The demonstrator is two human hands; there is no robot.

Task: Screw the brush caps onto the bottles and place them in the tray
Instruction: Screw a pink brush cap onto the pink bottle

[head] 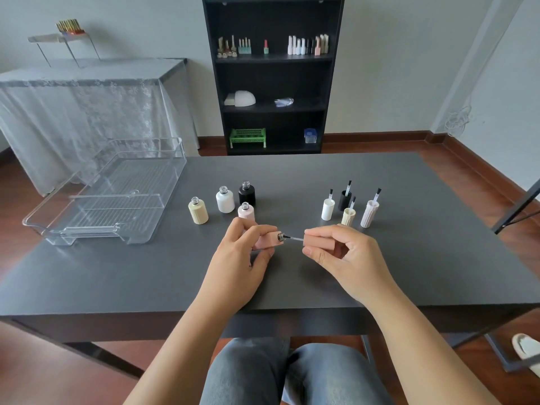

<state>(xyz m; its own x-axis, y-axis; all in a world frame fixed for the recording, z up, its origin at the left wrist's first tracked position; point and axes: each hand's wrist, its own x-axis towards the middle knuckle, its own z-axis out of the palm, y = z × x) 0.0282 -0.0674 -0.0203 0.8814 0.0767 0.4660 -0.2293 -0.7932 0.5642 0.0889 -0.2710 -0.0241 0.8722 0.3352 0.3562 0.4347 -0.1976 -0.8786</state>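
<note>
On dark grey table: clear tray; black shelf behind.

We see the left hand covering most of the pink bottle, its brush tip lost inside the neck, the pale pink bottle half hidden behind the fingers, and shelf items too small to identify.
</note>
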